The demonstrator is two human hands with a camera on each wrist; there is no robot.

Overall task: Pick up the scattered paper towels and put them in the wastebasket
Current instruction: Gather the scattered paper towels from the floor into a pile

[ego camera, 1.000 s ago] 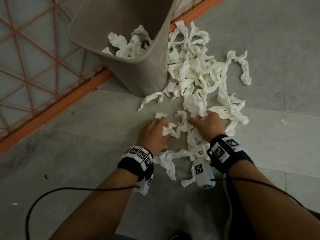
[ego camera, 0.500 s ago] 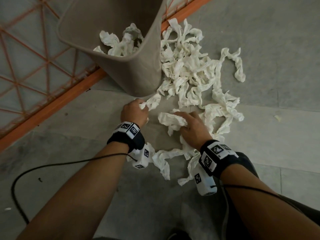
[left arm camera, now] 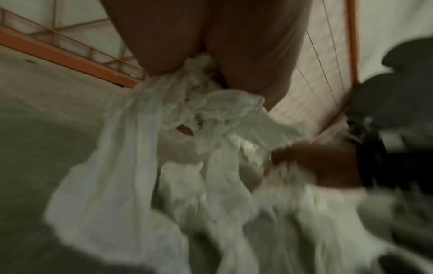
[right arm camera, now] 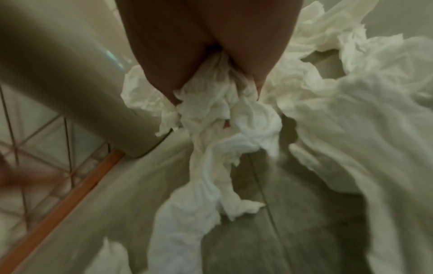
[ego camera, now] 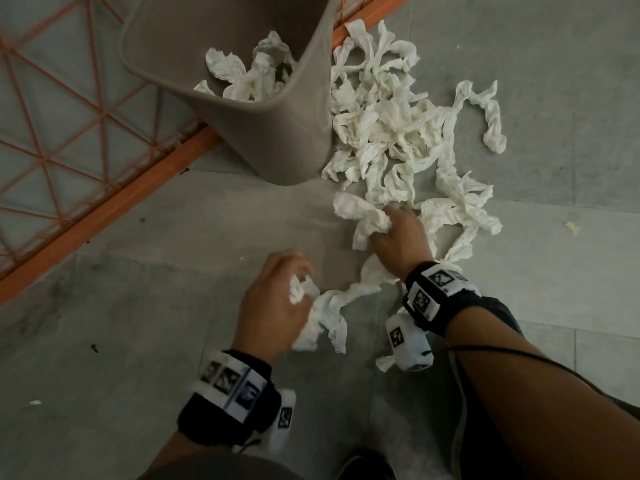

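Observation:
A heap of crumpled white paper towels (ego camera: 391,133) lies on the grey floor to the right of a taupe wastebasket (ego camera: 277,133), which holds some towels (ego camera: 249,77) inside. My left hand (ego camera: 277,299) grips a bunch of towels (ego camera: 322,313) low near me; the left wrist view shows the wad (left arm camera: 199,115) squeezed between thumb and fingers. My right hand (ego camera: 398,233) grips a crumpled towel (ego camera: 363,216) at the near edge of the heap, seen as a bundle (right arm camera: 218,107) hanging from the fingers in the right wrist view.
An orange metal frame with a wire grid (ego camera: 86,140) runs diagonally behind and left of the wastebasket. A long twisted towel (ego camera: 491,116) lies apart at the right. Black cables (ego camera: 519,355) trail from my wrists. Small scraps (ego camera: 573,228) dot the floor.
My left hand has pulled back from the wastebasket's foot toward me and taken hold of the near strand. My right hand has moved slightly up into the heap, still holding a towel.

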